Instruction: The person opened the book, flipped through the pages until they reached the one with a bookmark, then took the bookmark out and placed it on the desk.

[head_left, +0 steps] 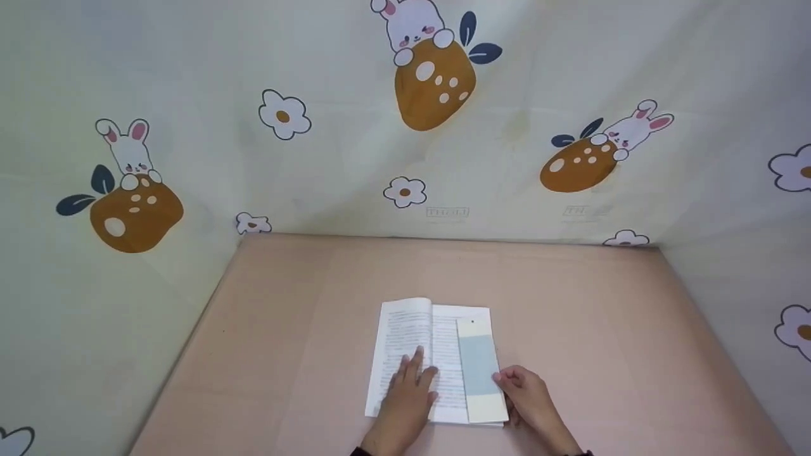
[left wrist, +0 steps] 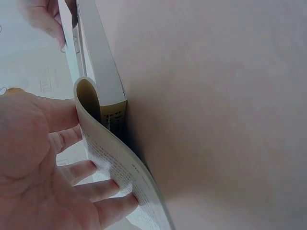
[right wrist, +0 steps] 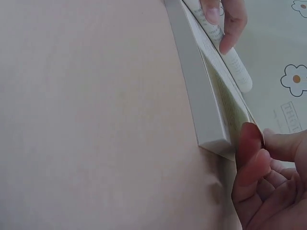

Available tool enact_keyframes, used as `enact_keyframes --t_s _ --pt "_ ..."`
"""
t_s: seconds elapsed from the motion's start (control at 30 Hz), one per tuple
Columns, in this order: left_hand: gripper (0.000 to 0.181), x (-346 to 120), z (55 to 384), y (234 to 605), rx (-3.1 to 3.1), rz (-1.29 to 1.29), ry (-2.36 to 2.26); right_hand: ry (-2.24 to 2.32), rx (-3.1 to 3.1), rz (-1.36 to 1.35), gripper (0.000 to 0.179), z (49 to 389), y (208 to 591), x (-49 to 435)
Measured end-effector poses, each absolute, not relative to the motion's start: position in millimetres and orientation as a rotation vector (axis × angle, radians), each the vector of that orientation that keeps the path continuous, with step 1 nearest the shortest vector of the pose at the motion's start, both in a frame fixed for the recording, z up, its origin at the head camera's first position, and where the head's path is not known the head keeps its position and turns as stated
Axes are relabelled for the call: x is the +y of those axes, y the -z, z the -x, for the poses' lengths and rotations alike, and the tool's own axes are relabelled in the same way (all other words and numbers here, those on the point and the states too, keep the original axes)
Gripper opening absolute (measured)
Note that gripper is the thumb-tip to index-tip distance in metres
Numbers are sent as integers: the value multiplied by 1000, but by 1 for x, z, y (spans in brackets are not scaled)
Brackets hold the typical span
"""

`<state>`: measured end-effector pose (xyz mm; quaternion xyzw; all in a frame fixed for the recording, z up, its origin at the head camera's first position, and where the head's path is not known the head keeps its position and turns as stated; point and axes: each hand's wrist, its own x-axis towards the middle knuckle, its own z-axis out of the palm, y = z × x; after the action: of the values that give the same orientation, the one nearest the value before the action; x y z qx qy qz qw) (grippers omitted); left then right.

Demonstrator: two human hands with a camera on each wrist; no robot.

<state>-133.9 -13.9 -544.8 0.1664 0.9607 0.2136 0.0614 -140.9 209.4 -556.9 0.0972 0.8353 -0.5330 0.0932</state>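
An open book (head_left: 405, 323) lies on the table, its left pages curling up near the spine. A pale blue and cream bookmark (head_left: 479, 361), with a small hole at its top, lies along the right page. My left hand (head_left: 405, 399) presses the left page with fingers spread; the left wrist view shows its fingers (left wrist: 108, 191) against the bent pages. At the bookmark's right edge, my right hand (head_left: 529, 396) pinches it between thumb and fingers. In the right wrist view, some pages are slightly lifted beside that pinch; whether a page is also held, I cannot tell.
The brown tabletop (head_left: 304, 304) extends around the book. A pale cloth wall (head_left: 336, 164) printed with rabbits and flowers stands along the back and both sides.
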Motion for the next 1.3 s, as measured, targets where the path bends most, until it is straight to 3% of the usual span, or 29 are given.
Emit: enact_keyframes --t_s 0.7,1.3 --pt "45 -15 135 551 2927 -527 -615 1561 2504 -528 23 135 560 260" --pt "44 -13 135 548 2922 -494 -606 1470 2589 -528 26 137 562 294"
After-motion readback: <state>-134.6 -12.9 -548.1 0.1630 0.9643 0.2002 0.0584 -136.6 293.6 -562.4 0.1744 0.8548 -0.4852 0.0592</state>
